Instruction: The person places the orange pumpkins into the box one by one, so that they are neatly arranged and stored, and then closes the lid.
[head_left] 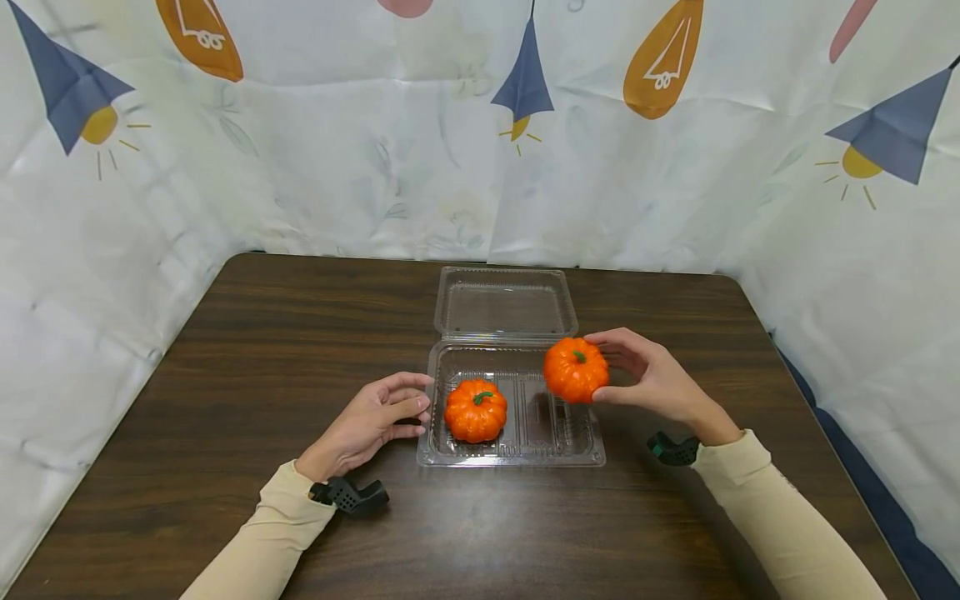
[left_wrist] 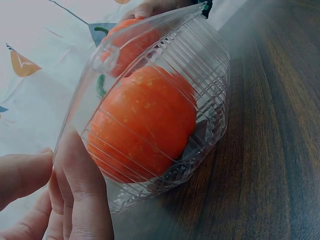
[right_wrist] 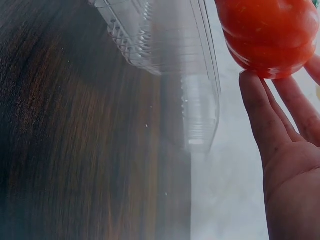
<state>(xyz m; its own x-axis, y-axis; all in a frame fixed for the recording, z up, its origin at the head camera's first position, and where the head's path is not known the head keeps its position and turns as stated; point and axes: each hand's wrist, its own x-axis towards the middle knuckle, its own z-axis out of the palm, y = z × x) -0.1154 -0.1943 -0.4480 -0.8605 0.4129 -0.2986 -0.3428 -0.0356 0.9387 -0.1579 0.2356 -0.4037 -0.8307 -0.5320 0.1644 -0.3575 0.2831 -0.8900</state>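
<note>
Between the right fingertips: a glossy orange, ribbed round pumpkin with a green stem (head_left: 576,370), clamped by thumb and fingers of the right hand (head_left: 652,379), raised over the container's right side.
At the left fingertips: the left rim of a clear plastic hinged container (head_left: 517,460), pinched by the left hand (head_left: 382,417).
Inside the base: a second orange ribbed pumpkin (head_left: 476,411), resting in the left side, stem up.
Behind the base: the clear lid (head_left: 506,304), folded open.
Underneath: a dark brown wood-grain table (head_left: 315,333).
Beyond: white cloth printed with blue lamps (head_left: 337,167).
</note>
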